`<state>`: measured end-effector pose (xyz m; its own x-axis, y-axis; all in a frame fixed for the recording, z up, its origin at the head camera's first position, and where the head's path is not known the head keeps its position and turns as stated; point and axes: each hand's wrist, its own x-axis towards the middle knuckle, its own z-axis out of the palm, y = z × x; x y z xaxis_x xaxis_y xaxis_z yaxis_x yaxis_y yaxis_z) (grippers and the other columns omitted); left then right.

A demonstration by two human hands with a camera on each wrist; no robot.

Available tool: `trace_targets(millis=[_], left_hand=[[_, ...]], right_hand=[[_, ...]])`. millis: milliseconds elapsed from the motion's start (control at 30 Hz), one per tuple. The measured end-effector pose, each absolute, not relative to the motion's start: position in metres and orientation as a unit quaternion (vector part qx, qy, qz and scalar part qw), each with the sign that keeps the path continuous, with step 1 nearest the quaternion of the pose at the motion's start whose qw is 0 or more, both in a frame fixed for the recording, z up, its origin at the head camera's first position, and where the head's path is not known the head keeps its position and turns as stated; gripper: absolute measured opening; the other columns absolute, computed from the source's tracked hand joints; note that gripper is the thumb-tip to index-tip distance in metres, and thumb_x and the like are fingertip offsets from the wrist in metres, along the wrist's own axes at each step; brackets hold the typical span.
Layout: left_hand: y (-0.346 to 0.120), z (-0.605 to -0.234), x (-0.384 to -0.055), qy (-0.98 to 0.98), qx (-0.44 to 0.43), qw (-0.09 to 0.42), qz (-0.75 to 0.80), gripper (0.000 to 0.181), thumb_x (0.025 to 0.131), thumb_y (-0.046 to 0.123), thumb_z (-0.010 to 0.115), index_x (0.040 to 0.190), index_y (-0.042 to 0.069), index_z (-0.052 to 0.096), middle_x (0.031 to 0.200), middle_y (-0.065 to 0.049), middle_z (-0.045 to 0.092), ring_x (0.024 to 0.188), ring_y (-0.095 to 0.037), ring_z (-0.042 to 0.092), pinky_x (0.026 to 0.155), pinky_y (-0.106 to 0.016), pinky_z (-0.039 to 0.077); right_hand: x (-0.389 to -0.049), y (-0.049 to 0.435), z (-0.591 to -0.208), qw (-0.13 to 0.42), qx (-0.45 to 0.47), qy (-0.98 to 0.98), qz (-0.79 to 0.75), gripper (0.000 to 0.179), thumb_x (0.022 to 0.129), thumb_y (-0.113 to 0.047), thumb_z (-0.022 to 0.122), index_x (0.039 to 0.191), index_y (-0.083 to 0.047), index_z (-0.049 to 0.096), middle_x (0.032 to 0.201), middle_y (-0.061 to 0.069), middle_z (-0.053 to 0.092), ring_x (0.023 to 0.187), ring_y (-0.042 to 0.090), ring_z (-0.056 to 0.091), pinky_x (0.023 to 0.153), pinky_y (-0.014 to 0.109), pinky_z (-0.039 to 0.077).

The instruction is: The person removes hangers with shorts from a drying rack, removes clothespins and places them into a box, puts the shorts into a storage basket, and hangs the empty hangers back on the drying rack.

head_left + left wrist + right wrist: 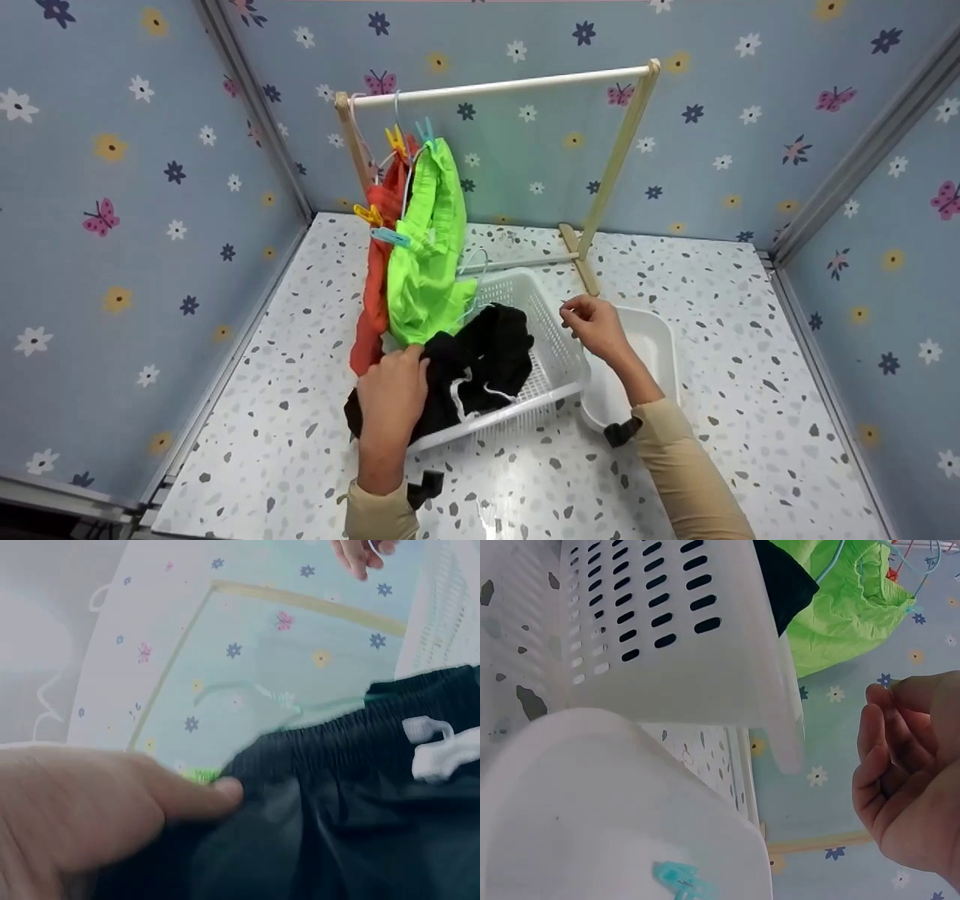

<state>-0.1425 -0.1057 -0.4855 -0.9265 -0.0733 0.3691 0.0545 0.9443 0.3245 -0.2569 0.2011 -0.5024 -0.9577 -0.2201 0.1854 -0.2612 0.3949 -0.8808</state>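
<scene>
My left hand holds the elastic waistband of black pants with a white drawstring, its thumb laid along the edge in the left wrist view. The pants spread over the white slotted basket. A pale blue-green hanger runs into their waistband. Over the gap between basket and white tray, my right hand is raised, fingers loosely curled and thumb near the index fingertip. Nothing shows between them in the right wrist view. A turquoise clothes peg lies in the tray.
Behind the basket stands a rack with a white rail and wooden legs. Bright green pants and a red garment hang at its left end, with yellow pegs and blue pegs. Patterned walls enclose the speckled table.
</scene>
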Motion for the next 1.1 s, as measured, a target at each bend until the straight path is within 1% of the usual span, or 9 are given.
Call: trace_targets(millis=[33,167,300,433,567,767,900,967,1100], left_hand=[[-0.103,-0.485,-0.144,-0.969,0.018,0.184,-0.162,0.012,0.088,0.02,0.072,0.098,0.011,0.071,0.082,-0.015,0.068,0.065,-0.044,0.063,0.05,-0.055,0.047],[-0.092,-0.485,-0.153,-0.974,0.055,0.164,-0.149,0.01,0.088,0.016,0.071,0.096,0.01,0.071,0.083,-0.017,0.066,0.067,-0.045,0.063,0.051,-0.056,0.048],[-0.082,-0.488,-0.16,-0.974,0.075,0.164,-0.137,0.006,0.086,0.008,0.067,0.091,0.008,0.069,0.083,-0.017,0.064,0.066,-0.044,0.063,0.05,-0.054,0.048],[-0.073,-0.491,-0.17,-0.971,0.087,0.184,-0.126,0.008,0.083,0.004,0.065,0.09,0.007,0.068,0.083,-0.018,0.063,0.065,-0.041,0.062,0.048,-0.052,0.048],[-0.065,-0.495,-0.18,-0.969,0.083,0.199,-0.124,0.012,0.086,0.004,0.063,0.097,0.008,0.068,0.086,-0.019,0.063,0.067,-0.04,0.062,0.049,-0.051,0.048],[-0.054,-0.503,-0.192,-0.971,0.049,0.197,-0.129,0.013,0.092,0.008,0.054,0.099,0.01,0.064,0.08,-0.019,0.065,0.063,-0.042,0.063,0.047,-0.052,0.048],[-0.054,-0.51,-0.197,-0.973,0.03,0.184,-0.139,0.009,0.095,0.013,0.054,0.099,0.012,0.062,0.071,-0.019,0.064,0.057,-0.041,0.062,0.044,-0.051,0.046],[-0.057,-0.512,-0.198,-0.972,0.027,0.178,-0.149,0.009,0.097,0.017,0.055,0.101,0.013,0.062,0.069,-0.02,0.063,0.056,-0.041,0.061,0.044,-0.052,0.046],[-0.063,-0.514,-0.196,-0.97,0.015,0.177,-0.165,0.012,0.098,0.023,0.056,0.103,0.014,0.062,0.069,-0.02,0.063,0.057,-0.042,0.061,0.045,-0.054,0.046]], right_hand=[[-0.253,0.198,-0.498,0.014,0.151,-0.833,0.533,0.011,0.094,0.001,0.06,0.096,0.01,0.066,0.079,0.029,0.064,0.069,0.05,0.059,0.055,0.021,0.047],[-0.257,0.192,-0.513,0.005,0.173,-0.828,0.533,0.009,0.094,0.0,0.061,0.095,0.008,0.067,0.078,0.027,0.065,0.067,0.046,0.06,0.055,0.022,0.047],[-0.264,0.19,-0.536,0.002,0.196,-0.826,0.529,0.009,0.094,-0.003,0.063,0.094,0.005,0.068,0.074,0.019,0.066,0.061,0.041,0.059,0.052,0.024,0.046],[-0.263,0.191,-0.544,0.001,0.201,-0.829,0.522,0.006,0.094,-0.008,0.065,0.093,-0.004,0.07,0.072,0.006,0.067,0.058,0.029,0.06,0.052,0.026,0.048],[-0.26,0.19,-0.545,0.004,0.212,-0.834,0.509,0.006,0.094,-0.011,0.065,0.093,-0.009,0.071,0.072,0.0,0.066,0.057,0.018,0.059,0.053,0.029,0.049],[-0.253,0.187,-0.545,0.012,0.226,-0.836,0.5,0.006,0.094,-0.011,0.065,0.092,-0.011,0.071,0.072,0.002,0.066,0.056,0.011,0.057,0.053,0.028,0.049],[-0.25,0.186,-0.546,0.021,0.236,-0.83,0.505,0.005,0.093,-0.008,0.066,0.091,-0.008,0.07,0.073,0.01,0.066,0.054,0.011,0.055,0.05,0.026,0.046],[-0.25,0.187,-0.546,0.019,0.238,-0.827,0.508,0.005,0.093,-0.008,0.066,0.09,-0.008,0.07,0.073,0.011,0.066,0.054,0.012,0.054,0.05,0.026,0.045],[-0.25,0.19,-0.542,0.02,0.233,-0.829,0.509,0.007,0.093,-0.009,0.066,0.088,-0.01,0.07,0.071,0.005,0.066,0.055,0.012,0.055,0.051,0.026,0.045]])
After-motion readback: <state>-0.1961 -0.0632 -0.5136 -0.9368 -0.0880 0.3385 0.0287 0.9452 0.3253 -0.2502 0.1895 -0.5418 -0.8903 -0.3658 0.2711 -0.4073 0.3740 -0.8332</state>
